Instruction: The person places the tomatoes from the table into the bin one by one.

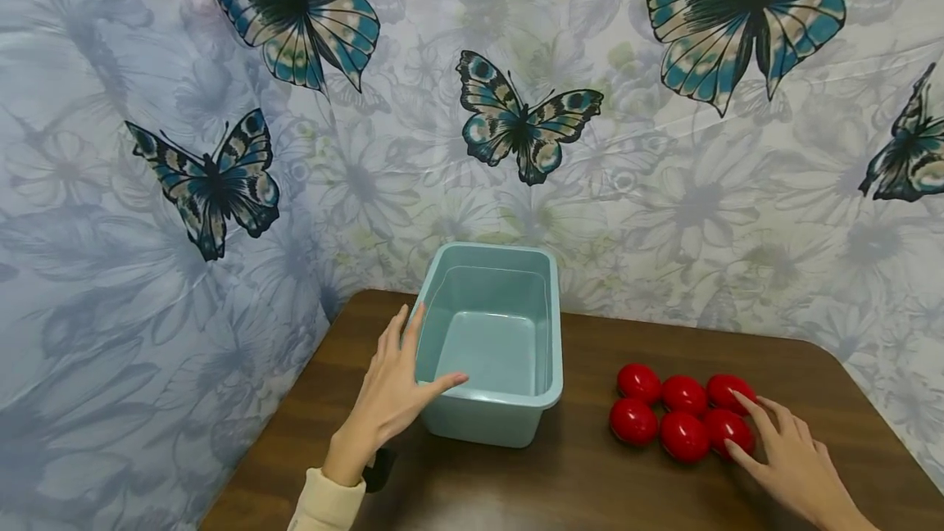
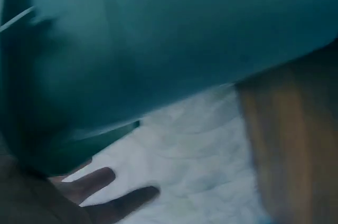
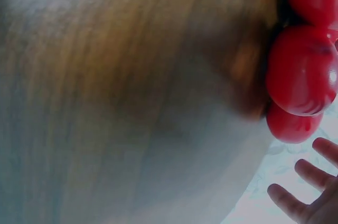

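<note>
A light teal plastic bin [image 1: 479, 423] stands on the brown wooden table, its inside bare. My left hand [image 1: 389, 396] is at its left side, fingers spread along the left rim and thumb reaching over the near rim. To the right of the bin, several shiny red balls [image 1: 683, 437] sit close together in two short rows. My right hand [image 1: 792, 457] is at the right end of these rows, its index fingertip at the far right ball [image 1: 726, 392] and its thumb at the near right ball [image 1: 724, 429]. In the right wrist view, three fingers [image 3: 316, 175] extend beside the balls.
The wooden table [image 1: 590, 482] has rounded far corners. Behind it and along the left hangs a pale floral cloth [image 1: 398, 146] printed with large teal and black butterflies. The bin stands close to the table's far edge.
</note>
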